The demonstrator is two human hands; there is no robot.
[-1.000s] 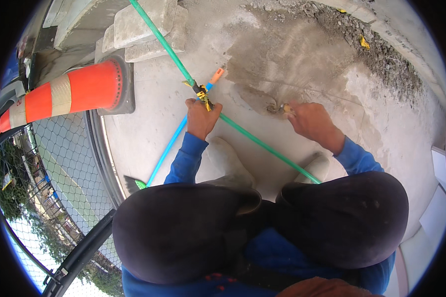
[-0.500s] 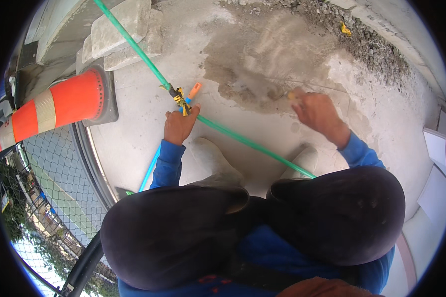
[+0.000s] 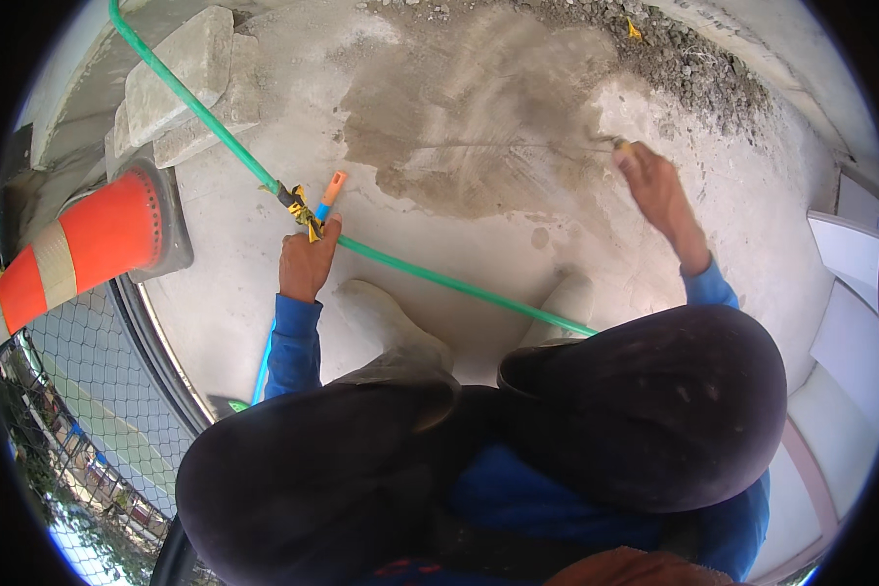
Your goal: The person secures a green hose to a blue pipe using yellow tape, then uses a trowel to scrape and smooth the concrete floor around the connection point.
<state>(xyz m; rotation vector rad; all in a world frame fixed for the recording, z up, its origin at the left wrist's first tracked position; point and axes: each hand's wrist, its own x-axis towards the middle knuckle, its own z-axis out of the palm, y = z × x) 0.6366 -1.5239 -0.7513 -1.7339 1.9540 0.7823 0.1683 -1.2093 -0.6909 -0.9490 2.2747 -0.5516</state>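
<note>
Beside wet patch (image 3: pixel 469 117), right hand (image 3: pixel 657 190) clamped on mostly hidden tool (image 3: pixel 621 146); left hand (image 3: pixel 306 262) clamped on blue stick (image 3: pixel 323 209), partly covered.

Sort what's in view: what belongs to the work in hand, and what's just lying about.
Seemingly part of the work:
right hand, gripping a small tool, too blurred to name
wet patch beside it
left hand, where the green hose and blue pole cross

Seemingly just lying about:
striped orange cone
stacked slabs
loose gravel
yellow scrap
</note>
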